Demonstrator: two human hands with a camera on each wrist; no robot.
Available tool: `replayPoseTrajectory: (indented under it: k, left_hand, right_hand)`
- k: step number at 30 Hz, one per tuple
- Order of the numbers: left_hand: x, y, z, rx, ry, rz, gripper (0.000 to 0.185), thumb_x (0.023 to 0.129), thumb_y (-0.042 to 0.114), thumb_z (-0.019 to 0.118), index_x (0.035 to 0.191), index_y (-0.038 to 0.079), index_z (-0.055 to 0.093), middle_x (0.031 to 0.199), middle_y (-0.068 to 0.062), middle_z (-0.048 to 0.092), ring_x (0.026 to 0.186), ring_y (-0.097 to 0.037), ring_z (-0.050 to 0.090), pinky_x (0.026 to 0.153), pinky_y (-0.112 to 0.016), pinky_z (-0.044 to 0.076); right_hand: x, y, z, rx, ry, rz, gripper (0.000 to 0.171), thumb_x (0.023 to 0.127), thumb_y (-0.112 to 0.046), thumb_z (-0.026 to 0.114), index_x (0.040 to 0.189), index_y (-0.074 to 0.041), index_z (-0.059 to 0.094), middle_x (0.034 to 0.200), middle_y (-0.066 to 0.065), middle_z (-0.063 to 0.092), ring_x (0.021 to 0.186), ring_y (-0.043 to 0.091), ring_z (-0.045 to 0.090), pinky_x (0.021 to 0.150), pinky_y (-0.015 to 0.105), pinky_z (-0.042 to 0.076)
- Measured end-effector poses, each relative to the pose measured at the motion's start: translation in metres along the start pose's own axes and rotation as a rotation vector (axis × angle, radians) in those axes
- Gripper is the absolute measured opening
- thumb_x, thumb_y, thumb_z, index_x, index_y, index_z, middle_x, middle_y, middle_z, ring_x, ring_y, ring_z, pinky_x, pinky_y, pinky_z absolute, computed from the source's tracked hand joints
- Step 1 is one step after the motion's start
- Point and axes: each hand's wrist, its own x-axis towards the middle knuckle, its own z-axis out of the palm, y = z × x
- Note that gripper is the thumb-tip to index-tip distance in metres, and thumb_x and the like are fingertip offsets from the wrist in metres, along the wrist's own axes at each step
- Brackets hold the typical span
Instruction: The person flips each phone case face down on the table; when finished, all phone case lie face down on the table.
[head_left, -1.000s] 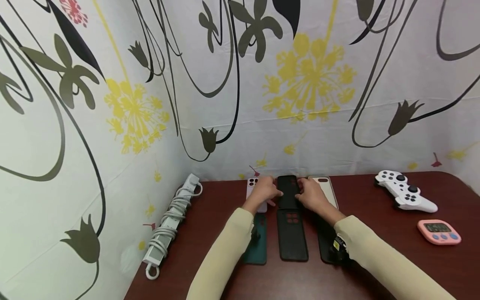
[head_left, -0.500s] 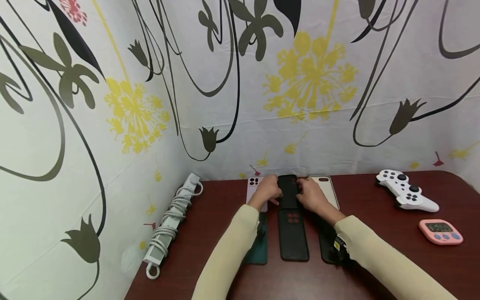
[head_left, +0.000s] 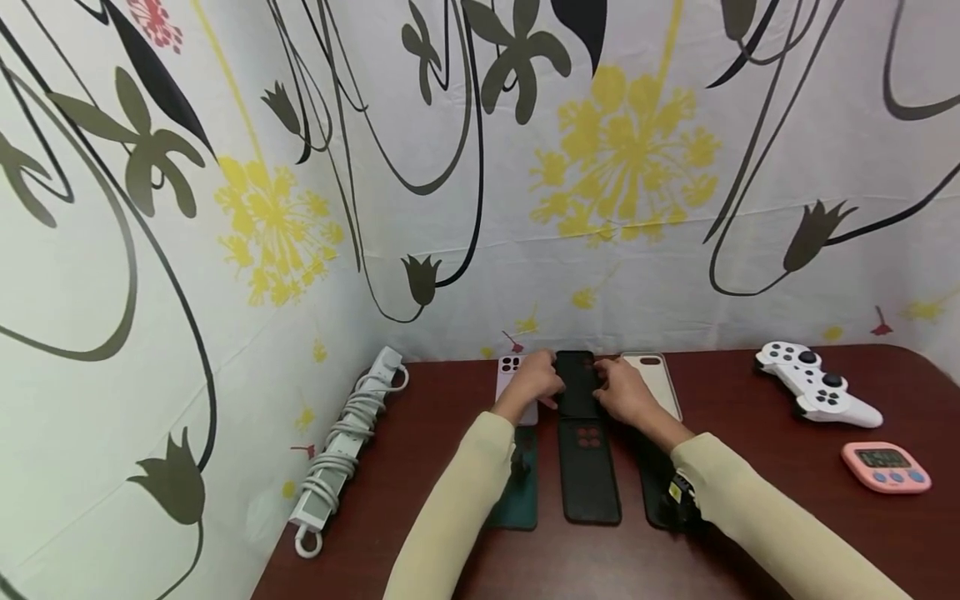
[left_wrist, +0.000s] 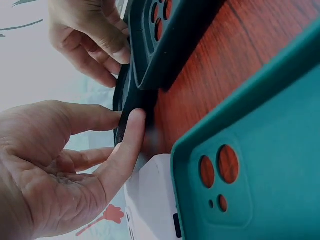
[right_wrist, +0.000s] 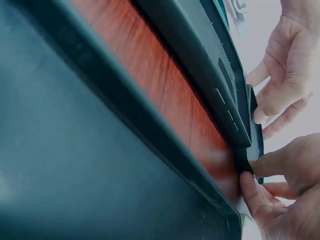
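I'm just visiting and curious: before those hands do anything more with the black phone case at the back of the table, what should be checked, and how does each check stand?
1. Left hand on the black case: ok, its fingertips touch the left edge.
2. Right hand on the same case: ok, its fingers touch the right edge.
3. Case flat on the table: cannot tell, the hands hide its edges.
4. Apart from the front black case: not ok, their ends meet or overlap.
5. Pink case and beige case alongside: not ok, both lie close under the hands.
6. Game controller and pink timer out of the way: ok, far right.
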Motion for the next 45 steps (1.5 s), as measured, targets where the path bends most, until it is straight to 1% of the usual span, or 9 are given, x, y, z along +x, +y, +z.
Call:
replayPoseTrajectory:
  k: [3, 9, 15, 19, 23, 29, 34, 40, 45]
  left_hand:
    - [-0.003, -0.002, -0.004, -0.109, 0.001, -0.007, 0.063, 0.099, 0.005, 0.069, 0.158, 0.005, 0.047, 0.149, -0.016, 0.061, 0.12, -0.033, 0.07, 0.083, -0.041, 0.065]
    - [-0.005, -0.004, -0.008, -0.277, 0.002, 0.006, 0.065, 0.099, 0.003, 0.071, 0.159, 0.002, 0.045, 0.15, -0.019, 0.06, 0.108, -0.032, 0.074, 0.072, -0.038, 0.066]
    - [-0.009, -0.011, -0.008, -0.439, -0.015, 0.029, 0.068, 0.1, 0.004, 0.071, 0.161, 0.006, 0.043, 0.157, -0.018, 0.055, 0.113, -0.028, 0.074, 0.08, -0.038, 0.066]
    - [-0.013, -0.02, -0.012, -0.536, -0.057, 0.076, 0.067, 0.101, 0.002, 0.069, 0.162, 0.005, 0.041, 0.162, -0.019, 0.049, 0.123, -0.031, 0.07, 0.088, -0.039, 0.065]
    - [-0.016, -0.027, -0.017, -0.614, -0.131, 0.1, 0.068, 0.101, 0.003, 0.068, 0.163, 0.007, 0.039, 0.165, -0.019, 0.045, 0.13, -0.034, 0.067, 0.097, -0.044, 0.063]
    - [-0.016, -0.032, -0.014, -0.694, -0.177, 0.111, 0.073, 0.101, 0.005, 0.07, 0.165, 0.01, 0.036, 0.168, -0.015, 0.041, 0.134, -0.033, 0.064, 0.103, -0.048, 0.06]
    - [-0.018, -0.032, -0.011, -0.715, -0.19, 0.132, 0.073, 0.101, 0.008, 0.071, 0.165, 0.014, 0.037, 0.17, -0.011, 0.039, 0.138, -0.033, 0.061, 0.105, -0.05, 0.058]
    - [-0.015, -0.025, -0.005, -0.77, -0.202, 0.125, 0.075, 0.101, 0.011, 0.073, 0.166, 0.016, 0.036, 0.17, -0.008, 0.039, 0.14, -0.033, 0.06, 0.104, -0.054, 0.059]
    - [-0.01, -0.015, 0.001, -0.777, -0.198, 0.133, 0.079, 0.1, 0.015, 0.075, 0.167, 0.016, 0.032, 0.169, -0.007, 0.041, 0.14, -0.031, 0.06, 0.096, -0.049, 0.063]
  right_hand:
    - [0.002, -0.003, 0.003, 0.03, 0.012, 0.003, 0.049, 0.087, 0.002, 0.077, 0.131, 0.017, 0.059, 0.112, 0.031, 0.064, 0.094, 0.038, 0.069, 0.085, 0.052, 0.058]
    - [0.002, -0.006, 0.005, 0.036, 0.026, 0.019, 0.05, 0.088, 0.001, 0.077, 0.133, 0.014, 0.059, 0.118, 0.032, 0.063, 0.098, 0.04, 0.068, 0.086, 0.053, 0.058]
    - [0.001, -0.005, 0.004, 0.084, 0.012, 0.055, 0.048, 0.092, -0.006, 0.075, 0.134, 0.012, 0.061, 0.121, 0.031, 0.069, 0.101, 0.04, 0.072, 0.088, 0.053, 0.059]
    - [0.002, -0.006, 0.005, 0.151, -0.028, 0.109, 0.047, 0.104, -0.021, 0.066, 0.14, 0.008, 0.06, 0.121, 0.028, 0.072, 0.098, 0.034, 0.073, 0.084, 0.049, 0.06]
    - [0.002, -0.008, 0.002, 0.2, -0.084, 0.182, 0.059, 0.11, -0.042, 0.055, 0.147, 0.004, 0.055, 0.131, 0.027, 0.069, 0.095, 0.029, 0.074, 0.086, 0.049, 0.059]
    - [0.003, -0.011, -0.009, 0.305, -0.193, 0.268, 0.085, 0.105, -0.068, 0.048, 0.154, 0.002, 0.048, 0.145, 0.029, 0.06, 0.113, 0.033, 0.073, 0.094, 0.046, 0.061]
    - [0.003, -0.015, -0.013, 0.359, -0.234, 0.294, 0.091, 0.104, -0.07, 0.049, 0.155, 0.004, 0.045, 0.143, 0.031, 0.06, 0.114, 0.034, 0.073, 0.09, 0.043, 0.064]
    - [0.008, -0.012, -0.017, 0.447, -0.285, 0.343, 0.1, 0.102, -0.074, 0.047, 0.16, 0.007, 0.034, 0.154, 0.033, 0.051, 0.134, 0.041, 0.062, 0.097, 0.041, 0.063]
    - [0.014, -0.008, -0.022, 0.531, -0.311, 0.371, 0.105, 0.103, -0.073, 0.045, 0.163, 0.01, 0.022, 0.156, 0.035, 0.048, 0.14, 0.043, 0.058, 0.104, 0.043, 0.06]
